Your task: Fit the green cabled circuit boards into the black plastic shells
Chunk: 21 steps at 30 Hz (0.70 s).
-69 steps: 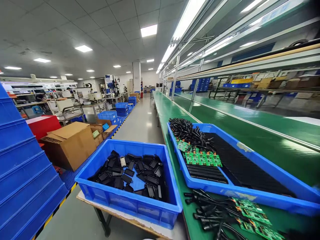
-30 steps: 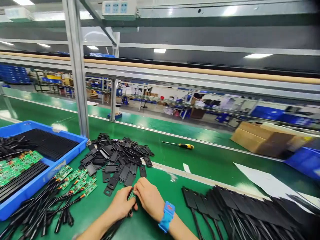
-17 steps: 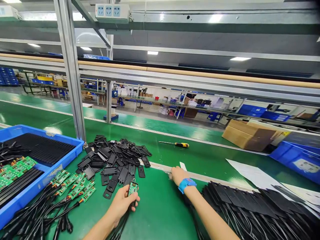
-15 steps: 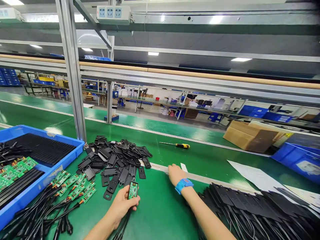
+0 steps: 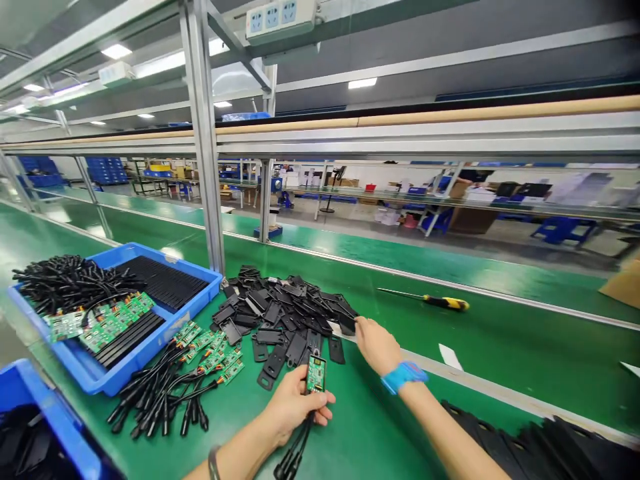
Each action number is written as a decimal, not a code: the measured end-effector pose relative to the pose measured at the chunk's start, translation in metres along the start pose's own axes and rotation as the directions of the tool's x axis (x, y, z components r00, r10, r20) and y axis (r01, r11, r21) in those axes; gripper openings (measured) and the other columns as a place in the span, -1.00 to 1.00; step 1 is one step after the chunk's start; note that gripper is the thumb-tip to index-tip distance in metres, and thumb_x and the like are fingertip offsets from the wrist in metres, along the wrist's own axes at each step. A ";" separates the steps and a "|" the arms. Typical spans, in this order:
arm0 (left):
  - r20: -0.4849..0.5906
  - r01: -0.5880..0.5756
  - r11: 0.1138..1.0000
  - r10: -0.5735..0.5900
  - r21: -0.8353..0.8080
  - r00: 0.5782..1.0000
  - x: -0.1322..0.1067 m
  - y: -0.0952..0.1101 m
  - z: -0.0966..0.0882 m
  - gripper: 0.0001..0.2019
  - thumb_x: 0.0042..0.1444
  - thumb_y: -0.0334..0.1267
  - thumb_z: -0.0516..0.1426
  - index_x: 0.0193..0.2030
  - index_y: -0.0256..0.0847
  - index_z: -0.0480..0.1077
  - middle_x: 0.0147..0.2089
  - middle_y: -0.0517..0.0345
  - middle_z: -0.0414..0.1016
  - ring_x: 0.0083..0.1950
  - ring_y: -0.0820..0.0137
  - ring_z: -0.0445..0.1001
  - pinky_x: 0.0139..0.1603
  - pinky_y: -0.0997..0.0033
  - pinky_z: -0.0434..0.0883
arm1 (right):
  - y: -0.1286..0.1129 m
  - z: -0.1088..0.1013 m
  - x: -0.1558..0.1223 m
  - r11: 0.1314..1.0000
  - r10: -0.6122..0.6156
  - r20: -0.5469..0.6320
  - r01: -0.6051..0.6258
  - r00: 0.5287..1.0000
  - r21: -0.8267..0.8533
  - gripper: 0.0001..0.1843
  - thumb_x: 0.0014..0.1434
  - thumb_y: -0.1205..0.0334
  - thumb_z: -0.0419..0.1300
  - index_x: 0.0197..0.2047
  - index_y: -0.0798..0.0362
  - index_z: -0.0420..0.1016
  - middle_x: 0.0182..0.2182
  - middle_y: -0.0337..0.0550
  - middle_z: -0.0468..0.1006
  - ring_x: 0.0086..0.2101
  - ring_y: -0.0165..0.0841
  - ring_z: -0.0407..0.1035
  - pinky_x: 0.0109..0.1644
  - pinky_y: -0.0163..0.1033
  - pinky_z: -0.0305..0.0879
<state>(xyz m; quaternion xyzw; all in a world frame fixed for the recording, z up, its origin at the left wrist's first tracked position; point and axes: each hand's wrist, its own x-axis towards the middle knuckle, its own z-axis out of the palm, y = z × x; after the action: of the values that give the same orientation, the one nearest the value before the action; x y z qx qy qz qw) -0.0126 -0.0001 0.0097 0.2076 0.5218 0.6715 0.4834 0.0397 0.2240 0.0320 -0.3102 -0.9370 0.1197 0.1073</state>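
My left hand (image 5: 295, 403) grips a green circuit board (image 5: 316, 375) seated in a narrow black casing, a small two-digit display at its top. Black cables with plugs (image 5: 293, 457) trail below that hand. My right hand (image 5: 376, 345), with a blue band on the wrist, reaches to the right edge of a heap of black plastic covers (image 5: 280, 300). Its fingertips are pinched at the end of one black plastic cover (image 5: 346, 311); part of the grip is hidden. Left of the heap lie several green boards (image 5: 213, 353) with black cables attached.
A blue tray (image 5: 193, 308) at left holds cables, boards and black strips. Another blue bin (image 5: 55, 417) stands nearer. A yellow-black screwdriver (image 5: 445, 303) and a white paper piece (image 5: 450, 357) lie beyond a metal strip. Stacked black parts (image 5: 560, 443) sit at lower right.
The view has swung left. My right hand has moved left to the edge of the cover heap and taken a cover's end. My left hand still holds the circuit board.
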 end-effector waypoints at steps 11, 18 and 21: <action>0.123 -0.004 0.998 -0.003 0.058 0.992 0.006 0.002 -0.003 -0.49 -0.29 -0.31 0.41 -0.14 -0.36 0.41 -0.30 0.03 0.53 -0.35 0.39 0.52 -0.35 0.48 0.45 | -0.035 -0.005 -0.084 0.268 -0.180 0.081 -0.031 0.980 0.963 -0.57 0.10 -0.14 0.25 -0.29 0.05 0.25 -0.57 -0.41 0.22 -0.67 -0.56 0.05 -0.65 -0.45 -0.02; 0.228 -0.042 0.997 0.026 0.065 0.973 0.000 0.008 0.001 -0.52 -0.25 -0.38 0.39 -0.12 -0.30 0.41 -0.15 0.02 0.50 -0.20 0.40 0.48 -0.10 0.40 0.44 | -0.040 0.016 -0.085 0.267 -0.114 0.041 -0.009 0.993 0.964 -0.60 0.14 -0.12 0.22 -0.25 0.06 0.28 -0.66 -0.39 0.31 -0.69 -0.49 0.20 -0.63 -0.42 0.12; 0.203 -0.042 0.989 0.013 0.141 0.979 -0.001 0.009 0.005 -0.59 -0.14 -0.28 0.35 -0.12 -0.30 0.39 -0.14 0.00 0.49 -0.29 0.45 0.47 -0.29 0.49 0.44 | -0.042 0.016 -0.087 0.230 -0.095 0.044 -0.021 0.995 0.973 -0.59 0.10 -0.11 0.26 -0.27 0.05 0.28 -0.61 -0.38 0.32 -0.66 -0.47 0.26 -0.61 -0.39 0.22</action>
<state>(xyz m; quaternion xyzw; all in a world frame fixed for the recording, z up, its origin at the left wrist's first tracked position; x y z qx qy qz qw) -0.0120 0.0014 0.0196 0.3164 0.5146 0.6140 0.5080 0.0800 0.1355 0.0179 -0.1483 -0.6716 0.6867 0.2354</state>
